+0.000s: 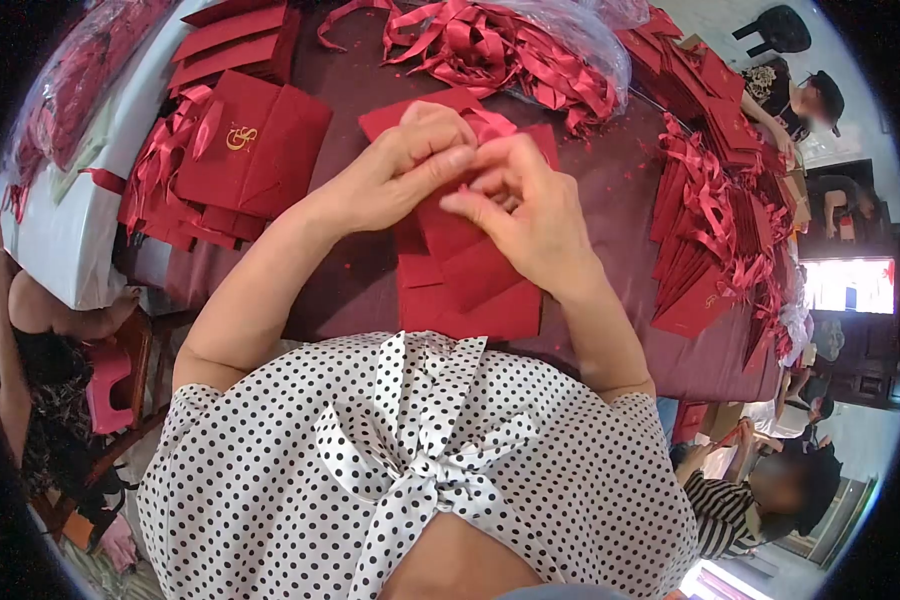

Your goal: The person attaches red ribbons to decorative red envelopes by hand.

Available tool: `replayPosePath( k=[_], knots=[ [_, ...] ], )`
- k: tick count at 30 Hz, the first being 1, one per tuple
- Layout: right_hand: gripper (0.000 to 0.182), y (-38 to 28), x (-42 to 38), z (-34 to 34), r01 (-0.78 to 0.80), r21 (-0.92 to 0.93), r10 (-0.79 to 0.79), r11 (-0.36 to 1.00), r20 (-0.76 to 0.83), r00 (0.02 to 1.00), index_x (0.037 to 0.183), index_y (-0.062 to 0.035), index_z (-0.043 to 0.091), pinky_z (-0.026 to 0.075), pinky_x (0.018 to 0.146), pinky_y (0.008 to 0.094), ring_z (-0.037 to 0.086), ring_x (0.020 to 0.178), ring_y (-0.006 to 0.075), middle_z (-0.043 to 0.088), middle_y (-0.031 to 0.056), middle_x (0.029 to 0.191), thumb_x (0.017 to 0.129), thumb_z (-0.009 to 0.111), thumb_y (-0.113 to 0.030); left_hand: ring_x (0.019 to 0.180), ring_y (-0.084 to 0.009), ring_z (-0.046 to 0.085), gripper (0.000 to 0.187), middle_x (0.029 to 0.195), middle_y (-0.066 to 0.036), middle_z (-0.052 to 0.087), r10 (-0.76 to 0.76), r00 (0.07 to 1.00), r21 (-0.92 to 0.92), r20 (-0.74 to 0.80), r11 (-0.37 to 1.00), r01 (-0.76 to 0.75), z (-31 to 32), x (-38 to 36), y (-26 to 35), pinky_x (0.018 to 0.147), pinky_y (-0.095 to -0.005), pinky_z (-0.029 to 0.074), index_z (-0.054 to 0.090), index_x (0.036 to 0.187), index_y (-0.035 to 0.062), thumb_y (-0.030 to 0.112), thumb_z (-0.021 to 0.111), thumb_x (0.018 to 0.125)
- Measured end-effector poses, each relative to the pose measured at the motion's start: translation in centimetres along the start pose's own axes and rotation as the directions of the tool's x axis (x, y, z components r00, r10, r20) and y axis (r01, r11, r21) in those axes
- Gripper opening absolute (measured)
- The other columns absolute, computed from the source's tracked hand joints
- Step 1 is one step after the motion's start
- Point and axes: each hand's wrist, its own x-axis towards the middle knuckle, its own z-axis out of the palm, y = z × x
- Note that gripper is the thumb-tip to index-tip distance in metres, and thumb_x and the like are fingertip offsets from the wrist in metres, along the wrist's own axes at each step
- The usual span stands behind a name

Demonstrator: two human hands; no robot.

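Observation:
Both of my hands are close together over red paper pieces (pixel 470 250) in front of my chest. My left hand (pixel 405 165) is closed, its thumb and fingers pinched together near the top of the paper. My right hand (pixel 535 205) is curled beside it, its index finger touching the left fingertips and its thumb apart from the other fingers. What the fingertips hold is too small to make out. A bit of pink-red ribbon (pixel 490 122) shows just behind the fingers, against the paper.
Red bags with a gold logo (pixel 255 145) are stacked on the left of the dark red table (pixel 350 290). Loose ribbons (pixel 470 50) heap at the back. More bags (pixel 690 300) with ribbons line the right. Several people are around, one in a striped top (pixel 720 515).

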Motion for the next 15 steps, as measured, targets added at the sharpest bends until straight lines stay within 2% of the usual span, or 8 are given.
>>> replayPosePath(
  k=[1,4,5,8,10,12,13,15],
  knots=[
    [0.031,0.0,0.0,-0.1,0.001,0.001,-0.001,1.0,-0.002,1.0,0.101,-0.0025,0.051,0.051,0.06,0.0386,0.064,0.067,0.0306,0.064,0.0148,0.076,0.08,0.07,-0.014,0.096,-0.0207,0.045,0.023,0.087,-0.005,0.053,0.028,0.998,0.067,0.061,0.997,-0.032,-0.2,-0.2,0.0,0.089,-0.0342,0.035,0.053,0.081,0.0021,0.02,0.051,0.095],
    [0.034,0.0,-0.3,-0.2,0.06,-0.205,-0.056,0.977,0.027,0.998,0.1,-0.0034,0.052,0.05,0.058,0.0381,0.065,0.065,0.0296,0.064,0.0144,0.075,0.077,0.073,-0.017,0.096,-0.0206,0.046,0.023,0.087,-0.004,0.053,-0.019,0.99,0.047,0.142,0.999,0.013,-0.5,-0.4,0.3,0.088,-0.0335,0.037,0.054,0.083,0.0017,0.021,0.051,0.095],
    [0.034,0.0,-0.6,-0.3,0.059,-0.206,-0.054,0.977,0.032,0.998,0.1,-0.0034,0.052,0.05,0.058,0.0381,0.065,0.065,0.0296,0.064,0.0144,0.075,0.077,0.073,-0.017,0.096,-0.0208,0.046,0.024,0.088,-0.005,0.054,-0.095,0.981,0.0,0.169,0.995,0.096,-0.7,-0.5,0.4,0.088,-0.0333,0.038,0.055,0.084,0.0016,0.022,0.051,0.095],
    [0.029,-0.2,-1.1,-0.5,0.105,-0.21,-0.1,0.972,0.031,0.994,0.096,-0.0036,0.053,0.05,0.058,0.0382,0.065,0.066,0.0293,0.065,0.0136,0.076,0.078,0.072,-0.017,0.096,-0.0203,0.047,0.021,0.088,-0.005,0.054,-0.191,0.953,-0.014,0.234,0.98,0.2,-1.6,-0.2,1.0,0.088,-0.0332,0.038,0.057,0.086,0.0018,0.021,0.052,0.094],
    [0.024,-0.7,-1.4,-0.3,0.103,-0.23,-0.101,0.968,0.018,0.995,0.092,-0.0039,0.055,0.05,0.058,0.038,0.065,0.068,0.0286,0.065,0.0126,0.078,0.079,0.071,-0.016,0.095,-0.02,0.047,0.013,0.089,-0.005,0.055,-0.155,0.955,-0.024,0.254,0.986,0.166,-2.1,-0.3,1.3,0.09,-0.0323,0.036,0.059,0.089,0.0028,0.016,0.056,0.091],
    [0.025,-0.8,-1.6,-0.1,0.165,-0.22,-0.156,0.961,0.058,0.986,0.091,-0.0042,0.055,0.05,0.058,0.0366,0.065,0.071,0.0271,0.064,0.0122,0.078,0.078,0.072,-0.016,0.102,-0.0225,0.046,0.011,0.099,-0.006,0.056,-0.017,0.899,0.0,0.438,1.0,0.019,-2.7,-0.3,0.9,0.093,-0.0335,0.035,0.06,0.089,0.001,0.01,0.062,0.083],
    [0.028,-0.8,-1.7,0.0,0.175,-0.253,-0.167,0.951,0.054,0.984,0.091,-0.0034,0.06,0.05,0.055,0.0254,0.062,0.059,0.0124,0.064,0.0073,0.074,0.074,0.078,-0.014,0.101,-0.0253,0.044,0.013,0.095,-0.007,0.054,0.001,0.894,0.017,0.448,1.0,-0.01,-2.5,-0.4,0.7,0.092,-0.0356,0.035,0.059,0.085,0.0011,0.009,0.066,0.078],
    [0.028,-1.4,-1.7,-0.2,0.189,-0.269,-0.17,0.944,0.094,0.981,0.092,-0.0033,0.06,0.049,0.054,0.0255,0.06,0.058,0.012,0.063,0.0064,0.074,0.073,0.078,-0.014,0.1,-0.0264,0.044,0.012,0.093,-0.008,0.052,0.002,0.9,0.059,0.436,0.998,-0.031,-2.4,-0.4,1.0,0.091,-0.0369,0.035,0.058,0.083,0.0008,0.008,0.065,0.077]
  ],
)
